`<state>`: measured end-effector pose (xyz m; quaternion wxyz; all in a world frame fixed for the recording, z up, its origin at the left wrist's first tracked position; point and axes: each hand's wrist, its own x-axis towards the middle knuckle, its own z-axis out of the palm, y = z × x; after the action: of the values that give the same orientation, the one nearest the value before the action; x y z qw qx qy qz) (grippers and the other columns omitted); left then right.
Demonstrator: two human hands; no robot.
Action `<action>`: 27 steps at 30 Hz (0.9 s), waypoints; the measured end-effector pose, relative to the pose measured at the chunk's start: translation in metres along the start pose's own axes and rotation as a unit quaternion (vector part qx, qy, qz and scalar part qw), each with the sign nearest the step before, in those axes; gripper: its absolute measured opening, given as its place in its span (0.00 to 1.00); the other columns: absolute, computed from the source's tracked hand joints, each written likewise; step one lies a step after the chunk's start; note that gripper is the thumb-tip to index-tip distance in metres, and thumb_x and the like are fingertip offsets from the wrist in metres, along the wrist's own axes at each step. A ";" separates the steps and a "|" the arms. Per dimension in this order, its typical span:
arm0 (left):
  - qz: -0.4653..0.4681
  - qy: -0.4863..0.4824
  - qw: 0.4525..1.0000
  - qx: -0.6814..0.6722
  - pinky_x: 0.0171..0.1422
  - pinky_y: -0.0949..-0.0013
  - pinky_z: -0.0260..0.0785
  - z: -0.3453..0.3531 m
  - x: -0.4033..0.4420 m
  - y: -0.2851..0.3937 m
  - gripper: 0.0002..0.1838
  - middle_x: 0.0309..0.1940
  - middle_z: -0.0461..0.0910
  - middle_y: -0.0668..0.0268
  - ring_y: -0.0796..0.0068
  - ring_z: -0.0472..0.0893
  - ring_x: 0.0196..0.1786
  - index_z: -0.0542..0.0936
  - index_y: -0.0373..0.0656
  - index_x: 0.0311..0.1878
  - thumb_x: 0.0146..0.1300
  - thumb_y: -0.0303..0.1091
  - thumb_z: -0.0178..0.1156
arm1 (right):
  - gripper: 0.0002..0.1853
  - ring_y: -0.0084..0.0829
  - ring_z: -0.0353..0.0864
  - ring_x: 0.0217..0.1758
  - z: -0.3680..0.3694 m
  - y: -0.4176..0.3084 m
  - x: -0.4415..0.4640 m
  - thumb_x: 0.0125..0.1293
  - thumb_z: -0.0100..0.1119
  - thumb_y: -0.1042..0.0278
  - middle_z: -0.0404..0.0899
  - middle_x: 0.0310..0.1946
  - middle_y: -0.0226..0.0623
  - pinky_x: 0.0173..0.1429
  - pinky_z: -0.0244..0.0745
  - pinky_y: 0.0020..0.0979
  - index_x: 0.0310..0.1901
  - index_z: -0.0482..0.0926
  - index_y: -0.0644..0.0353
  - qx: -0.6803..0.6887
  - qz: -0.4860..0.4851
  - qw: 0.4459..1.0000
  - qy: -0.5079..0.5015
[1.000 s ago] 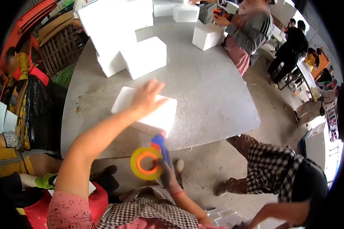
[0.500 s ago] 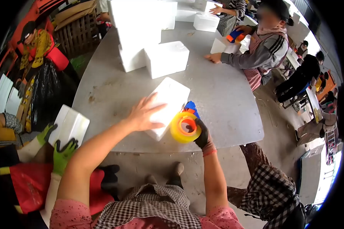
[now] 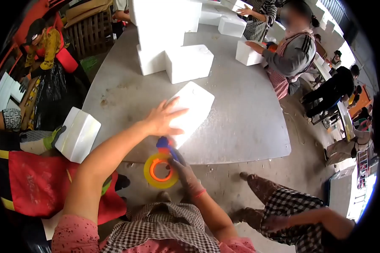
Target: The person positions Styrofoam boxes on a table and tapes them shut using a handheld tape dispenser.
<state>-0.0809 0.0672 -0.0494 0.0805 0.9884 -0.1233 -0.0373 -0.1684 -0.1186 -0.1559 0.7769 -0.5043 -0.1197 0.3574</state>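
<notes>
Tabletop (image 3: 249, 130): white box (image 3: 197, 105) lies toward the near edge, ahead of the hands, long axis running near-left to far-right. Left hand (image 3: 161, 121), nearer, rests spread on it. Right hand (image 3: 185, 173) grips tape dispenser (image 3: 159, 161) below its near end.

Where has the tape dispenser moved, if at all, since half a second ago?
Yes: the tape dispenser has shifted left and toward the wearer, judged against the table.

The left hand (image 3: 166, 120) hides part of the box (image 3: 197, 101), the stack (image 3: 162, 27) is cut off above, and a co-worker's hand (image 3: 278, 223) is blurred.
</notes>
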 end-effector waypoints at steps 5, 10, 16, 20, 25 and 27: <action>0.008 -0.015 0.999 -0.037 0.71 0.30 0.46 -0.015 0.011 -0.001 0.48 0.78 0.38 0.61 0.38 0.43 0.76 0.57 0.74 0.73 0.48 0.76 0.57 | 0.30 0.35 0.65 0.68 0.009 -0.019 0.045 0.67 0.57 0.55 0.65 0.67 0.45 0.70 0.60 0.35 0.67 0.65 0.61 -0.378 -0.130 0.912 -0.089; -0.080 -0.023 0.996 0.012 0.69 0.23 0.37 -0.009 0.006 0.035 0.56 0.77 0.36 0.52 0.34 0.37 0.76 0.52 0.66 0.75 0.44 0.78 0.58 | 0.39 0.34 0.67 0.69 -0.015 -0.093 0.001 0.61 0.65 0.50 0.68 0.66 0.45 0.72 0.58 0.33 0.70 0.62 0.57 -0.366 0.050 0.898 -0.239; -0.057 -0.046 0.997 0.013 0.67 0.22 0.41 -0.032 -0.003 0.019 0.47 0.78 0.38 0.56 0.32 0.37 0.75 0.52 0.67 0.75 0.53 0.55 0.63 | 0.39 0.29 0.64 0.70 -0.087 -0.189 -0.052 0.60 0.67 0.67 0.65 0.69 0.38 0.72 0.58 0.32 0.71 0.59 0.63 -0.268 0.055 0.949 -0.157; 0.195 -0.100 0.971 0.100 0.68 0.28 0.47 -0.053 -0.018 -0.022 0.47 0.78 0.41 0.60 0.39 0.44 0.76 0.52 0.72 0.75 0.52 0.48 0.66 | 0.42 0.30 0.60 0.71 -0.112 -0.249 -0.069 0.57 0.65 0.77 0.58 0.72 0.38 0.70 0.62 0.32 0.72 0.55 0.64 -0.171 -0.007 0.983 -0.067; 0.190 -0.072 0.976 0.074 0.68 0.42 0.58 -0.069 -0.018 0.008 0.42 0.74 0.52 0.59 0.56 0.59 0.73 0.57 0.65 0.73 0.55 0.45 0.66 | 0.44 0.31 0.63 0.69 -0.135 -0.271 -0.052 0.51 0.68 0.76 0.63 0.68 0.40 0.70 0.60 0.32 0.71 0.58 0.66 -0.250 -0.134 0.957 -0.059; 0.106 0.038 0.936 -0.335 0.55 0.62 0.72 -0.049 -0.007 0.028 0.26 0.57 0.73 0.59 0.67 0.77 0.55 0.69 0.48 0.63 0.67 0.52 0.55 | 0.44 0.32 0.64 0.68 -0.140 -0.281 -0.041 0.49 0.69 0.73 0.65 0.66 0.40 0.69 0.61 0.33 0.70 0.60 0.66 -0.300 -0.156 0.937 -0.085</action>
<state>-0.0895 0.0491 0.0041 0.4147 0.8862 -0.2044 -0.0300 0.0011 -0.3100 0.0307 0.6229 -0.6565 -0.3639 0.2203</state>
